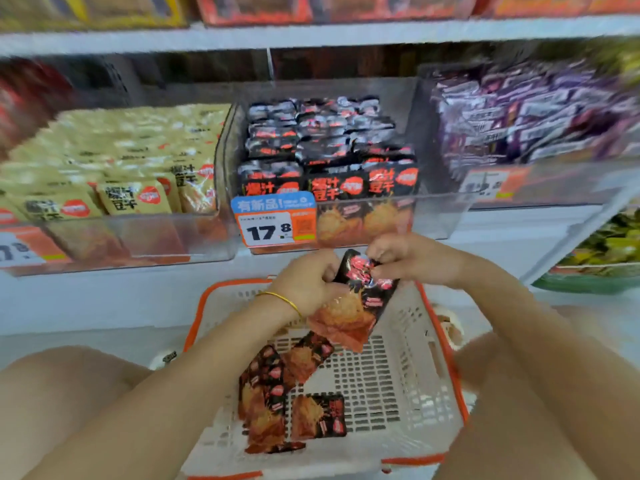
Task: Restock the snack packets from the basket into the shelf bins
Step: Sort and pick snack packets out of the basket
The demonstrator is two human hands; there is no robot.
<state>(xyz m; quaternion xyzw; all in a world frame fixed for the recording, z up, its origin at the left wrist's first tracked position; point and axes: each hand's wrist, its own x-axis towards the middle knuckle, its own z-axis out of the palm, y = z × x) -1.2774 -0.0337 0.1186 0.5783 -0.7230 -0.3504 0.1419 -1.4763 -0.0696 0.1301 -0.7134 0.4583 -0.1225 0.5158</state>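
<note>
Packets (318,415) in basket (398,375) and shelf bin (437,220)

An open gap lies between the packed middle bin (437,219) and the shelf (311,34) above.

Both bare forearms are extended forward from the lower corners of the view and are angled inward toward the centre. The left hand (308,282) is curled, with its fingers closed round the left edge of a black and orange foil snack packet (356,306). The right hand (408,261) is held slightly higher, and the packet's upper end is pinched between its thumb and bent fingers. Both wrists are held fairly straight.
</note>
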